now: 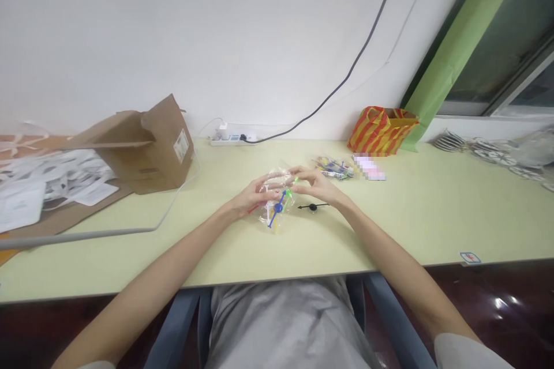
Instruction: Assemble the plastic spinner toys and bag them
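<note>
The clear bag [283, 217] is between the two hands, over the table [268, 259]. Inside, the blue arrow [277, 207] slants from near left to far right, with white, green, red and yellow pieces around it. The black arrow [313, 207] lies crosswise on the table, head leftward. The carton [151, 153] gapes open — its inside is hidden. Left hand [250, 198] and right hand [318, 184] pinch the bag, fingers curled inward — forearms converging.

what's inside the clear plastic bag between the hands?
The clear plastic bag seems to hold a blue arrow, plus green, white and yellow pieces. The left hand covers part of it; whatever lies behind is hidden.
</note>
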Demonstrator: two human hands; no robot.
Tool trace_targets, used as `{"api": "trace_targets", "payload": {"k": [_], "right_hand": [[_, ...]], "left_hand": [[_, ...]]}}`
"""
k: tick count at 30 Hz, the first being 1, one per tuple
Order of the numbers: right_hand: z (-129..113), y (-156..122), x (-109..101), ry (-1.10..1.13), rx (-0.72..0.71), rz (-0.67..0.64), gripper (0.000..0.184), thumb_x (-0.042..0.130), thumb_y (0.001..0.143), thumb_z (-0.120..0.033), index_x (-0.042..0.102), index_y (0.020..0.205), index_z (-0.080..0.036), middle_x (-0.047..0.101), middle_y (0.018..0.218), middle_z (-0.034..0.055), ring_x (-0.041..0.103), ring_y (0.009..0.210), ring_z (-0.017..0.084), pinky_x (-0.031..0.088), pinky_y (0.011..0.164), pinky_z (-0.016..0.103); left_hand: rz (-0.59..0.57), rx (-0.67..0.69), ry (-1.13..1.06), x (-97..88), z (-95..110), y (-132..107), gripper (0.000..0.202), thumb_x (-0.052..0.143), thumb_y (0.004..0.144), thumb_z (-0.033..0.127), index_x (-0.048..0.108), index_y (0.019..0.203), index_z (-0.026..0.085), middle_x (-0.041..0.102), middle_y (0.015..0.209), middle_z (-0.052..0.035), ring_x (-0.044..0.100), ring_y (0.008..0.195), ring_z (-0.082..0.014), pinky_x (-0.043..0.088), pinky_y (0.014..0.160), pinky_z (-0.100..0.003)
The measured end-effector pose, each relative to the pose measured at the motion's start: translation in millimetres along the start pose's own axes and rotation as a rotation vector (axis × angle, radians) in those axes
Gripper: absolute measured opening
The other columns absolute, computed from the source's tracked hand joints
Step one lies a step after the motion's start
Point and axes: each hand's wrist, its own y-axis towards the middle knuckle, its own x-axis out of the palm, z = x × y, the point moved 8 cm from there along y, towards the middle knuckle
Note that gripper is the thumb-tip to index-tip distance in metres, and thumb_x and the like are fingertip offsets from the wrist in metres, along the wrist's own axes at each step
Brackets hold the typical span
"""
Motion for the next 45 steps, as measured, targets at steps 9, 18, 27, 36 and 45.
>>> {"api": "trace_targets", "payload": {"k": [9, 18, 27, 36, 45], "right_hand": [[-4, 1, -10, -0.205, -0.079, 0.077, 0.026, 0.071, 0.092, -0.045, 0.069, 0.085, -0.02, 0.068, 0.112, 0.0087, 0.062, 0.109, 0.023, 0.044, 0.103, 0.041], [-4, 0, -28, -0.263, -0.067, 0.262, 0.042, 0.055, 0.101, -0.049, 0.078, 0.078, -0.022, 0.073, 0.106, 0.007, 0.065, 0.106, 0.023, 0.043, 0.102, 0.042], [-2, 0, -33, -0.275, -0.134, 0.336, 0.022, 0.07, 0.093, -0.041, 0.078, 0.085, -0.023, 0.071, 0.103, 0.0076, 0.066, 0.101, 0.023, 0.047, 0.097, 0.041], [-48, -19, -34, -0.293, -0.356, 0.592, 0.018, 0.064, 0.097, -0.031, 0.082, 0.099, -0.034, 0.059, 0.129, 0.0066, 0.06, 0.1, 0.022, 0.054, 0.087, 0.044], [-58, -19, -16, -0.292, -0.245, 0.548, 0.021, 0.062, 0.098, -0.04, 0.08, 0.109, -0.036, 0.056, 0.136, 0.0067, 0.061, 0.101, 0.025, 0.054, 0.093, 0.05]], "left_hand": [[-0.02, -0.034, -0.011, -4.1, -6, 0, 0.082, 0.085, 0.079, 0.022, 0.048, 0.152, 0.027, 0.061, 0.146, -0.0169, 0.066, 0.124, -0.0318, 0.054, 0.098, -0.039], [0.047, -0.015, -0.004, -8.1, 0, 0, 0.085, 0.087, 0.078, 0.024, 0.047, 0.153, 0.026, 0.062, 0.143, -0.019, 0.072, 0.111, -0.0284, 0.054, 0.097, -0.039], [0.135, 0.122, -0.011, -19.7, 12, 1, 0.085, 0.088, 0.075, 0.023, 0.05, 0.15, 0.029, 0.058, 0.148, -0.0171, 0.059, 0.132, -0.0348, 0.051, 0.104, -0.045], [0.03, 0.071, 0.137, -8.7, 2, 5, 0.081, 0.086, 0.078, 0.026, 0.05, 0.15, 0.027, 0.062, 0.143, -0.0189, 0.052, 0.139, -0.0327, 0.046, 0.105, -0.042], [-0.184, -0.066, 0.069, 27.4, -7, -2, 0.067, 0.089, 0.073, 0.042, 0.066, 0.13, 0.016, 0.074, 0.112, -0.0163, 0.072, 0.101, -0.0288, 0.056, 0.076, -0.032]]}}
